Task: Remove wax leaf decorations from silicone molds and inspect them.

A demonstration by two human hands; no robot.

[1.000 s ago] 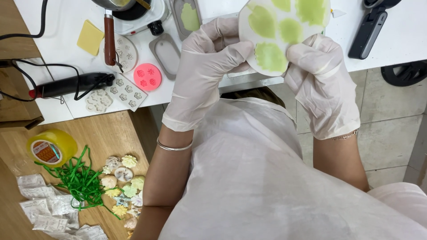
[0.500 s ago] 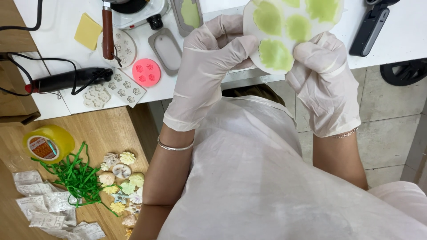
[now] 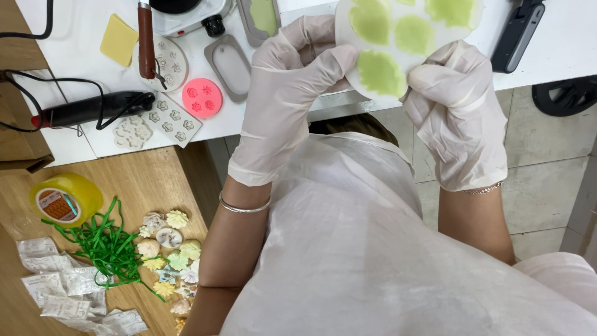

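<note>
Both gloved hands, left hand (image 3: 289, 93) and right hand (image 3: 457, 112), grip clamped on a white mould (image 3: 404, 37); its leaf cavities hold green filling.

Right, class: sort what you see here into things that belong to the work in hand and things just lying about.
In hand:
- round white silicone mould with green leaf-shaped fillings
- left gloved hand, its grip on the mould's edge
- right gloved hand, likewise

Lying about:
- small round pink mould
- yellow tape roll
- green cord tangle
- pale cast flower shapes
- black glue gun
</note>
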